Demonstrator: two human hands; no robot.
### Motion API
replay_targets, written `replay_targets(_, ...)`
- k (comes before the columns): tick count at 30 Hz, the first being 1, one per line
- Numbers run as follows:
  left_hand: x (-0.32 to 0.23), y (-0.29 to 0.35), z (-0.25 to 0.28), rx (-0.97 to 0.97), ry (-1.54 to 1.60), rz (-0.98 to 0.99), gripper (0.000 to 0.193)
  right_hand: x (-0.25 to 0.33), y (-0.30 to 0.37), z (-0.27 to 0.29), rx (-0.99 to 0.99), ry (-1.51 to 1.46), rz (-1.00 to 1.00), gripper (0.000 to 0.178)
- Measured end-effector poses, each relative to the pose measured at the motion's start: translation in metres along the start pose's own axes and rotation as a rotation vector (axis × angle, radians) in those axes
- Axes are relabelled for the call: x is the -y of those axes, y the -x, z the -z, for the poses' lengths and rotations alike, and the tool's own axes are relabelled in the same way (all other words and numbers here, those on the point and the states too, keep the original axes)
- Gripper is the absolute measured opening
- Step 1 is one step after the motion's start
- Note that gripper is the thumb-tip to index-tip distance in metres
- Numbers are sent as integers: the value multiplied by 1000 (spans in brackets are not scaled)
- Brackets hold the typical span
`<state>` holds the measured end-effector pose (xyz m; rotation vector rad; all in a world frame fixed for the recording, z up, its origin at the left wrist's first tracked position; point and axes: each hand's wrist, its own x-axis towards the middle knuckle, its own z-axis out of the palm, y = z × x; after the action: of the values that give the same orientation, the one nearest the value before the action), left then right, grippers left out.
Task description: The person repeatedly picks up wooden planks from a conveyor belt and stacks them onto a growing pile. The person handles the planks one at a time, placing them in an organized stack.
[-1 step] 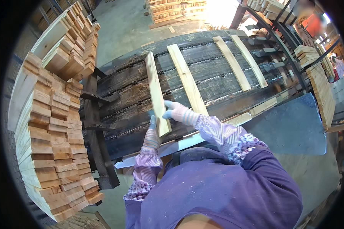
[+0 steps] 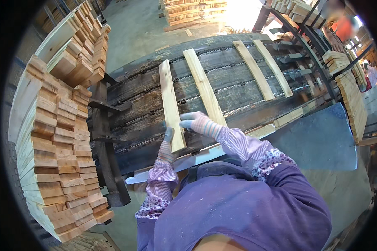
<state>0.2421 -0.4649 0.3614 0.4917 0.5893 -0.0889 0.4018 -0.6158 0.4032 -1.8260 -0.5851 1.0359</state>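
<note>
A long pale wooden board (image 2: 171, 104) slants across the chain conveyor (image 2: 130, 94), its near end close to the front rail. My left hand (image 2: 168, 146), in a striped glove, grips the board's left edge near that end, with the thumb along it. From the right, my right hand (image 2: 199, 122), gloved alike, has its fingers at the board's right edge; its fingertips are slightly blurred. Just right of the held board lies a second board (image 2: 203, 83). Two narrower boards, a third (image 2: 254, 70) and a fourth (image 2: 273, 68), lie farther right on the chains.
A tall stack of boards (image 2: 63, 150) rises at my left beside a dark metal post (image 2: 104, 159). A bluish sheet (image 2: 314, 138) covers the right front. Boards on edge (image 2: 352, 104) and a person in orange (image 2: 343, 28) are at the far right. Another stack (image 2: 192, 12) stands beyond the conveyor.
The held board has tipped slightly, showing more of its broad face, and its far end has dropped a little toward me. My right hand has shifted slightly along with it.
</note>
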Motion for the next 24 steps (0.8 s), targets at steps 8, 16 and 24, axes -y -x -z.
replay_targets(8,10,-7,14,-3,-384,-139,57,-2,12,16,-300,906,-465,98)
replay_targets(16,5,10,-43,77,-329,-131,56,-75,6,73,-249,-776,-29,60)
replay_targets(24,59,-13,-105,-4,-333,-208,83,-49,52,53,-147,-174,171,45)
